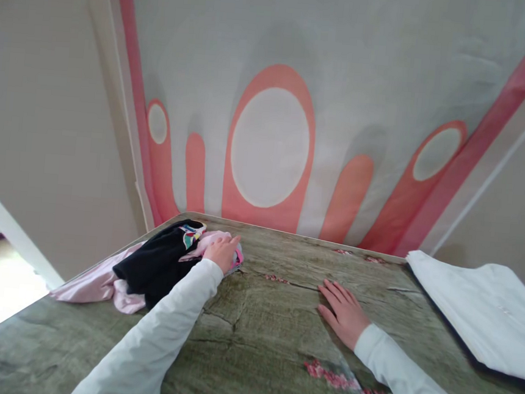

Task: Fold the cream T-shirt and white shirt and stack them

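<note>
At the table's left side lies a loose heap of clothes: a black garment [162, 263] with a colourful print, over pale pink cloth [92, 281]. My left hand [221, 251] is at the heap's right end, with its fingers curled onto a pink garment [197, 245]; the fingertips are partly hidden in the cloth. A bright pink edge shows just right of that hand. My right hand [344, 313] lies flat on the tabletop, palm down, fingers stretched out and holding nothing.
The table [247, 367] has a wood-look cover with printed pink blossoms. Folded white cloth [486, 315] with a dark layer beneath lies at the right edge. Behind the table hangs a grey and pink printed backdrop [361, 64]. A plain wall [53, 111] stands at the left.
</note>
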A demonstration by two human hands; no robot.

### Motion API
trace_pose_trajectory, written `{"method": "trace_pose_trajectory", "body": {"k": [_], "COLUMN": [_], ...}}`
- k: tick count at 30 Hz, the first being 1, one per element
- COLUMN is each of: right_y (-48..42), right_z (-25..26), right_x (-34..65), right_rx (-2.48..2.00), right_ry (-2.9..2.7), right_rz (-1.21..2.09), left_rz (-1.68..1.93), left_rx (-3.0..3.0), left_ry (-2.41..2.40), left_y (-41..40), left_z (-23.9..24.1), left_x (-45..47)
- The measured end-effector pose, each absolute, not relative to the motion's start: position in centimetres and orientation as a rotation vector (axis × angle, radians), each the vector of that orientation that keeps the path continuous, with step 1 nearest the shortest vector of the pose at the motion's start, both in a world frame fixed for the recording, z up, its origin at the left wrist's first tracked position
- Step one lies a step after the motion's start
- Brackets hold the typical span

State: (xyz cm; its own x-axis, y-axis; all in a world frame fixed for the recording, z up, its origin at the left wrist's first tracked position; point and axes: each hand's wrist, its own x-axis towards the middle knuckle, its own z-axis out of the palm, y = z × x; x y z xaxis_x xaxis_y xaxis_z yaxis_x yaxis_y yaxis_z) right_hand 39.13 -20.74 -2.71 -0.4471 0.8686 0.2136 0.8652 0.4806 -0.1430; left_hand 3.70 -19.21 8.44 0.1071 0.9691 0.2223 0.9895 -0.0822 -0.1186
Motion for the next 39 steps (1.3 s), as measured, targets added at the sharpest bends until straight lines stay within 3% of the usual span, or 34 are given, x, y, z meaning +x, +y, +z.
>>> {"method": "trace_pose_trajectory", "body": {"k": [11, 14, 20, 25, 32, 39], "right_y": [-21.0, -21.0, -21.0, -21.0, -21.1, -21.4], "right_z": [-2.2, -2.0, -2.0, -2.0, -1.8, -1.2], "right_x": [38.8, 38.8, 38.7, 38.7, 38.5, 38.1], "right_rx": [-1.474, -1.477, -1.481, -1.487, -1.51, -1.423], "right_ry": [-2.462, -2.461, -2.454, -2.457, -2.466, -2.338], "right_rz": [0.008, 0.025, 0.062, 0.066, 0.063, 0.161], "left_rz": [-0.32, -0.79, -2.227, -3.183, -3.634, -3.687], "left_rx": [-2.051, -1.902, -1.661, -1.735, -1.78, -1.946], "left_ry": [-2.134, -2.141, -1.899, -1.308, -0.717, -0.47], "left_y": [-17.3, -17.5, -18.0, -18.3, -19.3, -20.0], "left_z": [9.7, 11.3, 13.7, 15.3, 17.3, 19.5], "left_x": [-0.6, -1.6, -1.5, 0.0, 0.4, 4.3]}}
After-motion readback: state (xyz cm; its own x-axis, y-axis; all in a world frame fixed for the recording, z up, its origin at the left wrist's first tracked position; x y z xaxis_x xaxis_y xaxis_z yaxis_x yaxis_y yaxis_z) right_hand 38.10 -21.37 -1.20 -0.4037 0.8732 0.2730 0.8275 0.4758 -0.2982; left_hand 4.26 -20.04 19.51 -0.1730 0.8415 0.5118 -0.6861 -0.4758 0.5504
